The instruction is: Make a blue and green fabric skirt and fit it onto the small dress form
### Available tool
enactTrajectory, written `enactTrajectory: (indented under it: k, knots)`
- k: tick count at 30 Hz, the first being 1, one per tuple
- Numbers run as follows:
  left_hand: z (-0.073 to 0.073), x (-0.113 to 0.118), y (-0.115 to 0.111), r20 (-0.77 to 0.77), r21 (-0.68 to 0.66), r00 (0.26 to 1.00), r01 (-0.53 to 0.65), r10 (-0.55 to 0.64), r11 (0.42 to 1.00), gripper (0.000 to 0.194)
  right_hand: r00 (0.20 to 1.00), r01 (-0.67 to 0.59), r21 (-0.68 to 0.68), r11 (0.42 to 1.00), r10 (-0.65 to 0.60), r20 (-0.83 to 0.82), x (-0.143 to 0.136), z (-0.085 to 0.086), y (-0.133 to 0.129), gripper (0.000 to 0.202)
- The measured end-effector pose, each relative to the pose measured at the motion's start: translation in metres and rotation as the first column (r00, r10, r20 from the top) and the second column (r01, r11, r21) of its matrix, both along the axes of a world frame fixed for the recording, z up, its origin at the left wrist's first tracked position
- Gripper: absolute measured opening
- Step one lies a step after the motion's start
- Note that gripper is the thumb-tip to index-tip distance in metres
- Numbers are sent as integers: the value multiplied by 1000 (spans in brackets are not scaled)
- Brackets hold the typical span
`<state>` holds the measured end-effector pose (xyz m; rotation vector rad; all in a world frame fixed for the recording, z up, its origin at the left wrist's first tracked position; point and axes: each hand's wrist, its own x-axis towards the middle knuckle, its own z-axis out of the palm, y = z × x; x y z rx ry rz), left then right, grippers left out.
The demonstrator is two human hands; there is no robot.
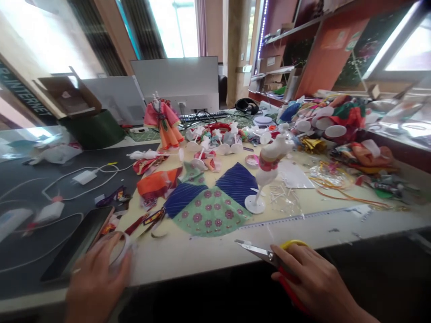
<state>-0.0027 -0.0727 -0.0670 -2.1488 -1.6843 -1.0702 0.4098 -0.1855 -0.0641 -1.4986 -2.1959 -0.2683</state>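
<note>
My left hand (pixel 97 273) is at the table's front edge, its fingers curled round a roll of clear tape (pixel 127 249) beside a dark phone or tablet (pixel 76 242). In my right hand (pixel 310 278) is a pair of scissors (pixel 256 250) with red and yellow handles, their blades pointing left and looking nearly closed. Beyond the hands lies a fan-shaped green flowered cloth (pixel 208 211) with blue striped pieces (pixel 237 184) at its upper corners. A small white mannequin (pixel 267 172) with a red band stands upright on its round base to the cloth's right.
A ruler (pixel 286 220) lies along the table's front. Behind are a doll dress (pixel 162 121), several white mannequins (pixel 202 152) and a monitor (pixel 177 83). Fabric scraps (pixel 363 157) are heaped at right. White cables (pixel 77 215) cross the dark mat at left.
</note>
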Motion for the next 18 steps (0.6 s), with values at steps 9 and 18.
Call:
enactTrajectory:
  k: [9, 18]
  knots:
    - [36, 132, -21, 317, -295, 824, 556, -470, 777, 15, 999, -38, 27, 999, 37, 5, -3, 4, 1, 32]
    - [40, 162, -16, 435, -384, 705, 708, -561, 592, 10, 997, -81, -4, 997, 81, -5, -5, 5, 0, 29]
